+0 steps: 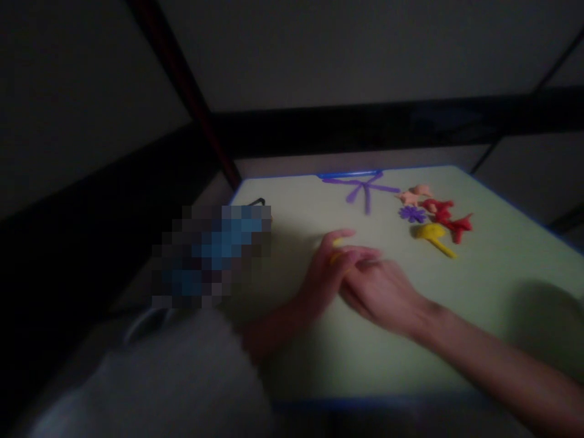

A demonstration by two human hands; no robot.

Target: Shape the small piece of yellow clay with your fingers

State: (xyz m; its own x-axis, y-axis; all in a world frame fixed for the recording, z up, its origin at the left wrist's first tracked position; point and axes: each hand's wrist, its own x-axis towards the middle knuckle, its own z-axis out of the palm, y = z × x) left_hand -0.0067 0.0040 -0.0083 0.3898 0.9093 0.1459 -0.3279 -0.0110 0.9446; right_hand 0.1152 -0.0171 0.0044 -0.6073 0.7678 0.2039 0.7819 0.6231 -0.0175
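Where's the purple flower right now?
In the head view, the purple flower lies on the table, right of centre, just beyond the stemmed yellow piece and left of the red pieces.

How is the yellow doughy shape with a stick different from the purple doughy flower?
The yellow doughy shape with a stick is bigger than the purple doughy flower. The yellow shape has one long stick; the purple flower has short petals. Both lie on the blue-edged table.
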